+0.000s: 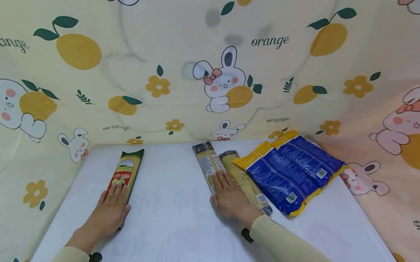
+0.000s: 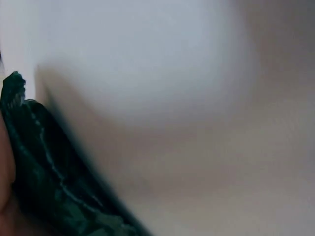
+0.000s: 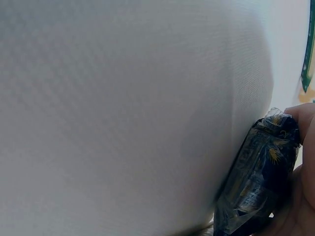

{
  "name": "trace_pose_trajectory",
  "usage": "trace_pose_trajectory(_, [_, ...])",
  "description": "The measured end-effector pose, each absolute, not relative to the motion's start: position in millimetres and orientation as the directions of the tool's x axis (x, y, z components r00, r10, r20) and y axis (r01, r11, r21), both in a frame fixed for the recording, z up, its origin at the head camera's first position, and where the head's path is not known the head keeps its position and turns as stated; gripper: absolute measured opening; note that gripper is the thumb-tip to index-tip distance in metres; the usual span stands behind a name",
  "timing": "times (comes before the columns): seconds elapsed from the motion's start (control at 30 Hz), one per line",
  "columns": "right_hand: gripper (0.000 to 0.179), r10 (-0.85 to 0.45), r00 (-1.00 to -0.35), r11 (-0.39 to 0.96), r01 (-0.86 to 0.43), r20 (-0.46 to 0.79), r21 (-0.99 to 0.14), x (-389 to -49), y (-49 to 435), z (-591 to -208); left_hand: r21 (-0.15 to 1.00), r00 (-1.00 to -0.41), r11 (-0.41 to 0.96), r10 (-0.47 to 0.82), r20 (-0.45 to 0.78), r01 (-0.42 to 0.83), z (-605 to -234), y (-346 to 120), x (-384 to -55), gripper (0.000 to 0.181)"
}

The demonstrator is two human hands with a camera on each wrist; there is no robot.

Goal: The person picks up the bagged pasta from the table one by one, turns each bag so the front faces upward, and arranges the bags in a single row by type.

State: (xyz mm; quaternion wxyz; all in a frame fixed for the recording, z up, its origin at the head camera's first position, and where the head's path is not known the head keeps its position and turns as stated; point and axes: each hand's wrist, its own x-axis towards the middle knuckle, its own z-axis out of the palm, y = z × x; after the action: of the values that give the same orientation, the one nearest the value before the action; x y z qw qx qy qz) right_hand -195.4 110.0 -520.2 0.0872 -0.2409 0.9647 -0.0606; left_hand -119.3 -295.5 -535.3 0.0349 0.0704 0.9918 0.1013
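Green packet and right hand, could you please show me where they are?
Green packet [image 1: 126, 170], head view: upper part of its printed front.
Right hand [image 1: 231, 198], head view: back of the hand.

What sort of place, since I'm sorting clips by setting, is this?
Perhaps a makeshift filming corner, judging by the rabbit-print sheet hung behind a white table, where a green packet lies under one hand.

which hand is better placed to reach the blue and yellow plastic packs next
Probably the right hand: it rests on a slim navy-ended plastic packet near those packs, while the left hand lies on a green plastic packet much farther left.
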Motion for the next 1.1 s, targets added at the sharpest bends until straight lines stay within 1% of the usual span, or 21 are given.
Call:
trace_pose_trajectory(0.23, [0.072, -0.486, -0.868, 0.869, -0.467, -0.104, -0.165, -193.3, 111.0, -521.5, 0.197, -0.989, 0.975, 0.123, -0.079, 0.105, -535.3, -329.1, -116.6, 0.073])
trace_pose_trajectory(0.37, [0.072, -0.480, -0.870, 0.874, -0.462, -0.115, -0.153, -191.5, 110.9, -519.9, 0.209, -0.991, 0.974, 0.104, -0.086, 0.084, -535.8, -342.5, -116.3, 0.073])
trace_pose_trajectory(0.47, [0.072, -0.474, -0.872, 0.877, -0.456, -0.120, -0.152, -190.4, 111.4, -519.5, 0.215, -0.990, 0.972, 0.115, -0.084, 0.094, -537.1, -349.1, -115.6, 0.072])
trace_pose_trajectory(0.73, [0.071, -0.469, -0.874, 0.879, -0.450, -0.122, -0.158, -189.5, 112.3, -521.6, 0.230, -0.987, 0.964, 0.150, -0.062, 0.132, -539.2, -355.4, -107.9, 0.071])
trace_pose_trajectory(0.97, [0.071, -0.462, -0.878, 0.883, -0.443, -0.124, -0.156, -187.1, 111.4, -520.2, 0.255, -0.985, 0.959, 0.148, -0.090, 0.121, -538.9, -356.0, -104.1, 0.073])
trace_pose_trajectory(1.1, [0.072, -0.484, -0.870, 0.872, -0.470, -0.092, -0.138, -181.9, 107.6, -519.6, 0.272, -0.986, 0.956, 0.140, -0.093, 0.110, -539.3, -357.1, -102.2, 0.073])
